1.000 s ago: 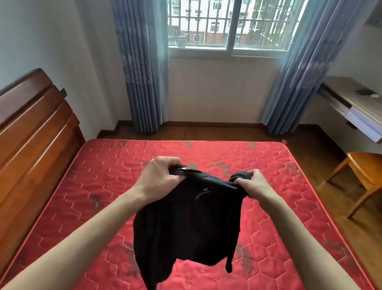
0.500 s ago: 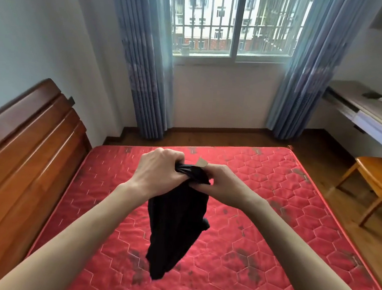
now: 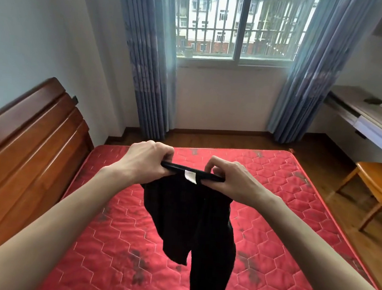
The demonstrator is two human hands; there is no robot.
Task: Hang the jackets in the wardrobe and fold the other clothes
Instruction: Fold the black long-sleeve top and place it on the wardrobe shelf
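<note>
Daylight enters through the window [image 3: 238, 24] opposite; room evenly bright, no hard shadows. View outside slightly overexposed. Soft sheen on the headboard [image 3: 28, 135]. Black garment [image 3: 193, 216] reads as near-featureless dark mass. Wide-angle bending at edges: walls and curtains [image 3: 146, 57] lean. Focus mildly soft overall.

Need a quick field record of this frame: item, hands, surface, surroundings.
item: black garment, held up by its top edge, white tag showing
left hand: left hand grips the top edge at its left end
right hand: right hand pinches the top edge at its right end
garment state: hanging unfolded in the air over the mattress
surface: red quilted mattress
surroundings: wooden headboard at left, wooden chair at right
</note>
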